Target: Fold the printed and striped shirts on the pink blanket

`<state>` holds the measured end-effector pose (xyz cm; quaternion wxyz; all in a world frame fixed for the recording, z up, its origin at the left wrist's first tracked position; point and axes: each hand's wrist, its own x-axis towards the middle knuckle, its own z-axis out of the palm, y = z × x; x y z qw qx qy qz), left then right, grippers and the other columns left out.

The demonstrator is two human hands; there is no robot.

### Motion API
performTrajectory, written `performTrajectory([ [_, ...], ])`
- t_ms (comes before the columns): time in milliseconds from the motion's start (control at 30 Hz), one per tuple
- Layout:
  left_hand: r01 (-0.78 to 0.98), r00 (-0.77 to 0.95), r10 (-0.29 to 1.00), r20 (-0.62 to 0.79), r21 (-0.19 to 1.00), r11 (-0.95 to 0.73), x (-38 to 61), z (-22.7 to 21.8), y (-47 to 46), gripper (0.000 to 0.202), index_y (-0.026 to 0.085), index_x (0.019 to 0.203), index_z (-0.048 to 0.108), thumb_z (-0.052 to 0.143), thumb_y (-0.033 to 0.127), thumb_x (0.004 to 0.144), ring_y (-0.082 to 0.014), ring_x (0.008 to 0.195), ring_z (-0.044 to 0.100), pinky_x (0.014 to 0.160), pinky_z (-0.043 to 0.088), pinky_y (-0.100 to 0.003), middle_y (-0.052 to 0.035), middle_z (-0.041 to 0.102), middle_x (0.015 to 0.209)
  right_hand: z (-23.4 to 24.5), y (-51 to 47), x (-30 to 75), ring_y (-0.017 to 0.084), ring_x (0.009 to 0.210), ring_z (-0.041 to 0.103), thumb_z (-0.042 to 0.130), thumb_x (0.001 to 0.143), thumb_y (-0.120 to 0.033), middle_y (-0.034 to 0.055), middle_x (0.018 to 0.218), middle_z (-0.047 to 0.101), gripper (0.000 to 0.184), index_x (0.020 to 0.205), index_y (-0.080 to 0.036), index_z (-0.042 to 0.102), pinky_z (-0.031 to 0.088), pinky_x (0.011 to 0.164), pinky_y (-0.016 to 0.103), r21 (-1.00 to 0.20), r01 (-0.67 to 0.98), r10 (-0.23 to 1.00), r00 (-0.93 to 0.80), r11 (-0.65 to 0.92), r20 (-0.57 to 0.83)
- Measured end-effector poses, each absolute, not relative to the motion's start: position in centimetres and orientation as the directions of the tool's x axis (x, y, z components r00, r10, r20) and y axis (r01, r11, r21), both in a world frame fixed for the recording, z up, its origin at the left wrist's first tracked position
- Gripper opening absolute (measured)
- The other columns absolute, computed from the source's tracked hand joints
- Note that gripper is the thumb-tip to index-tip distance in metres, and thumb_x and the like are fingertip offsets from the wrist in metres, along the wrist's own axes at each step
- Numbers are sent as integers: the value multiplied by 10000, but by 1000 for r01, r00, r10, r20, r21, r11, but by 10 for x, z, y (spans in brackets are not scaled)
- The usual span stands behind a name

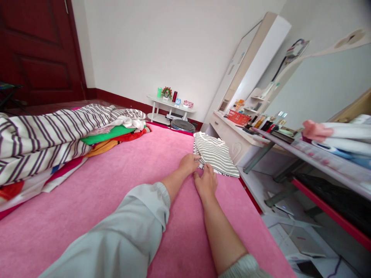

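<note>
A folded black-and-white striped shirt [218, 154] lies on the pink bedspread [171, 154] near the bed's far right edge. My left hand [189, 163] is closed at the shirt's near left corner, thumb and forefinger pinching its edge. Just right of it, my right hand [206, 182] has its curled fingers on the near edge of the same shirt, thumb toward the left hand. A little white cloth shows between the two hands. The fingertips are partly hidden by the hands and the fabric.
A heap of clothes with a striped cloth [52, 127] on top covers the bed's left side. At right stand a dresser [232, 133] with bottles and a red basket [239, 117], and a cluttered metal-legged table [319, 154]. A low white stand [171, 102] is beyond the bed.
</note>
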<state>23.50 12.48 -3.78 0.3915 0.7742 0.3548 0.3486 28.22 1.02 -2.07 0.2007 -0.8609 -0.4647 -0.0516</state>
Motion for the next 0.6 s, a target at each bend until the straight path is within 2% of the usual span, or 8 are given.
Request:
performTrajectory([
  [133,268,505,809,301,836,-479,233,-36,121,443,258,1138,668,602,112,725,-146,878,597,849,466,-254,-37,552,1243,-20,10,282,300,1212,406,447,800,-377,56,1463,353,562,1325,-175,475,401,902,390,-302,821,783,561,-484,268],
  [233,245,503,795,340,826,-508,233,-36,118,430,208,1124,667,574,75,726,-121,818,590,861,474,-268,-74,438,1349,-19,9,281,298,1205,413,457,788,-352,56,1455,365,558,1320,-183,479,397,905,388,-298,819,785,564,-491,255],
  [333,193,507,768,392,816,-544,235,-36,117,356,143,1032,680,549,39,718,-118,806,583,846,487,-272,-96,444,1336,-19,9,280,294,1191,426,454,788,-333,52,1447,377,537,1303,-186,496,394,908,388,-297,824,785,557,-482,271],
  [433,133,517,736,438,808,-574,237,-37,119,357,139,987,676,518,-5,701,-126,863,588,842,487,-251,-68,545,1237,-18,8,280,294,1178,434,461,787,-331,49,1445,384,541,1304,-175,497,391,916,387,-296,825,785,556,-481,273],
  [533,98,528,719,453,808,-581,238,-40,123,376,130,1028,668,492,-9,726,-137,907,599,864,475,-244,-51,646,1068,-18,8,279,293,1194,422,472,790,-349,45,1451,379,548,1310,-178,494,386,924,380,-299,820,783,562,-488,265],
  [600,91,532,717,450,812,-577,239,-42,125,389,130,1086,661,475,15,764,-141,913,608,867,473,-248,-53,670,1029,-18,9,279,291,1192,425,468,800,-364,50,1450,380,546,1309,-169,495,385,924,380,-295,822,783,561,-488,268],
])
